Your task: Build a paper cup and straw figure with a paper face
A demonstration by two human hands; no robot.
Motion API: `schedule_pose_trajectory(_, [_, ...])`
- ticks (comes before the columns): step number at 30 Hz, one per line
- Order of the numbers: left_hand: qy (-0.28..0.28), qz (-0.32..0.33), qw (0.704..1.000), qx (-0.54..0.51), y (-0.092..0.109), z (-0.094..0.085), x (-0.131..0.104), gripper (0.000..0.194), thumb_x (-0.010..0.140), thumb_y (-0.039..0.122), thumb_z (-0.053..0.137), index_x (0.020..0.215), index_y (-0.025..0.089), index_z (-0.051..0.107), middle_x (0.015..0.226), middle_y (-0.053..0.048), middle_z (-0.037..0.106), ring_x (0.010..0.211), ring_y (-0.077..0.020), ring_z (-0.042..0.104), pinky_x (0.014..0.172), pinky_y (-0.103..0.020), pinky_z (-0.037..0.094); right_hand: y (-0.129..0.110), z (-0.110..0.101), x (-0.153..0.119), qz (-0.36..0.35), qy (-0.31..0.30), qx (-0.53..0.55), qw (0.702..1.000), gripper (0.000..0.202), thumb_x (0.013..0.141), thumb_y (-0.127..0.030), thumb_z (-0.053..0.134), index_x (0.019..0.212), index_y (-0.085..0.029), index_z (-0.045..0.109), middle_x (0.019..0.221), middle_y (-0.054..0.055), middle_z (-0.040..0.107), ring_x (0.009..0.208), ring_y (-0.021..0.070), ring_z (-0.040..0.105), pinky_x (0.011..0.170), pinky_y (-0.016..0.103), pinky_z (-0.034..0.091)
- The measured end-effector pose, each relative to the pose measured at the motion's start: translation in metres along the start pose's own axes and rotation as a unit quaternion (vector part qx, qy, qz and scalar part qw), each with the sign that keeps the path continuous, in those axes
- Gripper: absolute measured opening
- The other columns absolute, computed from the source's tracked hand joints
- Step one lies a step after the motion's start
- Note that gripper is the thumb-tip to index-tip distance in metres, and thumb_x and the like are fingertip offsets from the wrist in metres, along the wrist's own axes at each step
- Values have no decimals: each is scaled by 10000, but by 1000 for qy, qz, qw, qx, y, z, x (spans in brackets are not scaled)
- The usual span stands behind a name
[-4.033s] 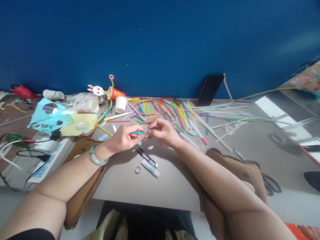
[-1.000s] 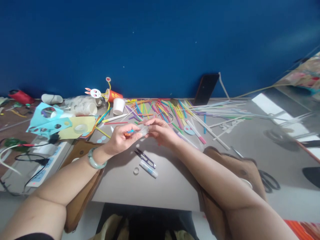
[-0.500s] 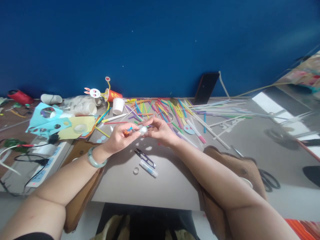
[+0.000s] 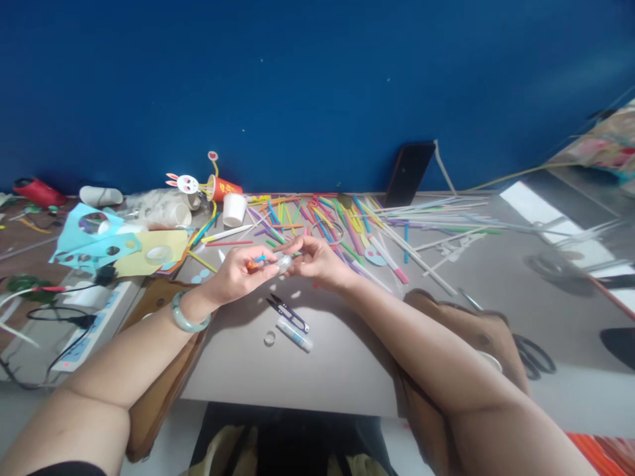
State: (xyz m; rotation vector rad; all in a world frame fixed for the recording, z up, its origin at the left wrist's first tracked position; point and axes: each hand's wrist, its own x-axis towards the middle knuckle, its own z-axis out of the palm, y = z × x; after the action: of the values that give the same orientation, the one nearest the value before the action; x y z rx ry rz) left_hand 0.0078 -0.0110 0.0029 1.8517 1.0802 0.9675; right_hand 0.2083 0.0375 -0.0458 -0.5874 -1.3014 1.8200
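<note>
Both hands meet over the middle of the table. Between their fingertips is a small, clear, shiny roll that looks like clear tape [image 4: 284,263]. My left hand [image 4: 239,272] is closed, pinching the roll from the left. An orange and blue piece [image 4: 256,262], of a kind too small to make out, also sticks out between its fingers. From the right, my right hand [image 4: 317,263] pinches the roll with thumb and fingertips. Below the hands lie thread snips [image 4: 288,313], a glue stick [image 4: 294,334] and a small ring-shaped cap [image 4: 269,338].
Coloured sticks [image 4: 347,225] are strewn along the wall. At the back left are a rabbit-faced orange cup [image 4: 224,189], a white paper cup [image 4: 234,210] and cut blue paper [image 4: 94,241]. A dark phone [image 4: 409,173] leans at the back; a power strip [image 4: 94,324] lies left.
The hands stay together in nearly the same place. The clear roll has tilted slightly between the fingers, and the blue end in my left hand shows a little higher.
</note>
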Motion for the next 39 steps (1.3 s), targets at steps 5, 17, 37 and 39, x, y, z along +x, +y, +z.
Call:
schedule_pose_trajectory(5, [-3, -12, 1000, -6, -2, 0, -1, 192, 841, 310, 683, 818, 120, 672, 549, 39, 500, 454, -44, 340, 421, -180, 281, -1, -1, 0, 8, -4, 2, 1000, 383, 583, -283, 910, 811, -175, 622, 1097, 81, 754, 749, 167, 748, 681, 297, 622])
schedule_pose_trajectory(17, [-25, -36, 999, -9, -2, -2, -1, 224, 863, 353, 682, 816, 134, 675, 545, 39, 471, 478, -53, 321, 432, -192, 247, -2, -1, 0, 10, -11, 2, 1000, 391, 573, -296, 922, 794, -177, 622, 1034, 71, 775, 710, 168, 749, 651, 285, 618])
schedule_pose_trajectory(37, [-28, -43, 998, -40, -1, -4, 0, 234, 864, 359, 685, 799, 134, 664, 544, 38, 506, 461, -49, 343, 431, -191, 261, -6, 2, -1, 19, -4, 8, 1000, 386, 577, -303, 931, 809, -176, 650, 968, 50, 786, 730, 172, 758, 665, 277, 633])
schedule_pose_trajectory(39, [-33, -48, 998, -38, -1, -4, 0, 241, 865, 369, 683, 817, 132, 674, 542, 39, 500, 462, -50, 341, 430, -193, 255, -4, 2, -1, 23, 2, 6, 1000, 369, 594, -315, 924, 802, -173, 654, 926, 48, 784, 715, 167, 755, 657, 268, 628])
